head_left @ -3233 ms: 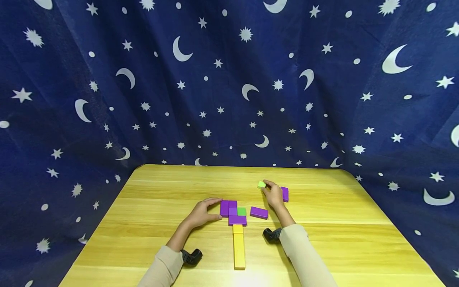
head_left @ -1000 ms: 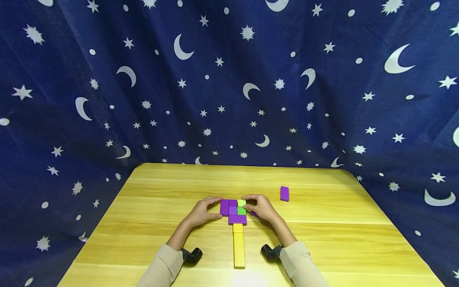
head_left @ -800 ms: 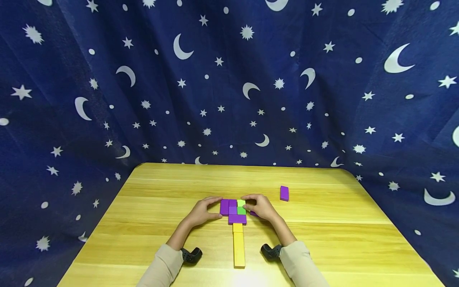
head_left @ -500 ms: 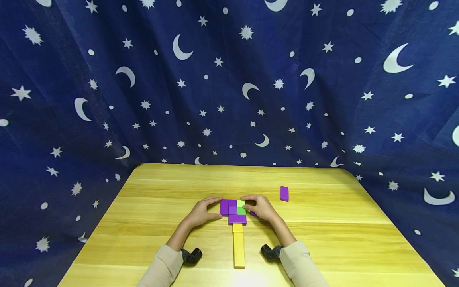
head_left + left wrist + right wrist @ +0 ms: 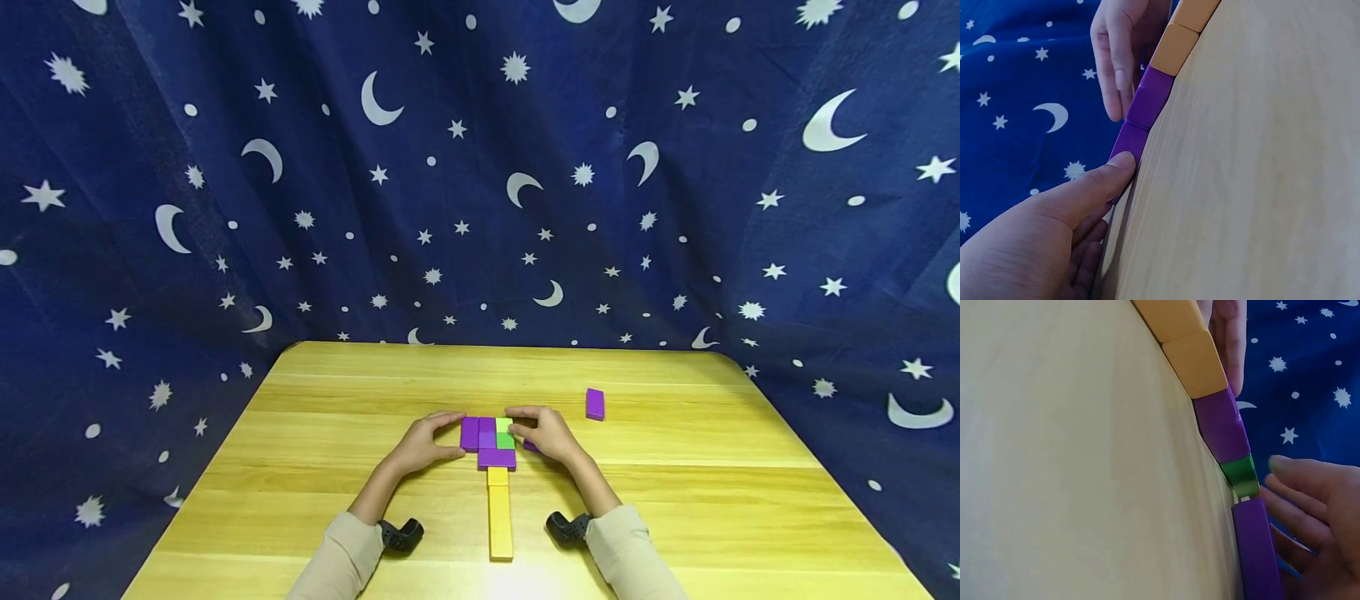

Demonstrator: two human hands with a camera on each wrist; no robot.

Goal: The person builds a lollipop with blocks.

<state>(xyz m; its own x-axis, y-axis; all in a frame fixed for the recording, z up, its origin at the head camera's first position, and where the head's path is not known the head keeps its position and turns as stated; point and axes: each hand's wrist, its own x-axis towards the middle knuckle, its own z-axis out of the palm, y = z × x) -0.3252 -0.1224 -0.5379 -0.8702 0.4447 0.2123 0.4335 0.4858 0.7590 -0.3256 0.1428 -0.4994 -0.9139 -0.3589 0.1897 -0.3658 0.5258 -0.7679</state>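
Observation:
A flat group of blocks lies mid-table. My left hand (image 5: 420,445) holds the leftmost purple block (image 5: 469,434) by its ends; in the left wrist view the thumb touches the near end. Beside it sits a second purple block (image 5: 487,432), then a light green block (image 5: 503,425) behind a green block (image 5: 505,441). Another purple block (image 5: 497,458) runs crosswise in front, above a line of yellow blocks (image 5: 499,522). My right hand (image 5: 545,435) is at the light green block's right side, index finger along its far edge. In the right wrist view, its thumb (image 5: 1297,472) looks apart from the green block.
One purple block (image 5: 530,447) is mostly hidden under the right hand. Farther right lies a loose purple block (image 5: 595,404). The wooden table (image 5: 712,500) meets a dark blue curtain (image 5: 480,167) with moons and stars behind it.
The right hand has brought the light green block from the back right to the group's far right corner, then shifted slightly right. The left hand has stayed in place.

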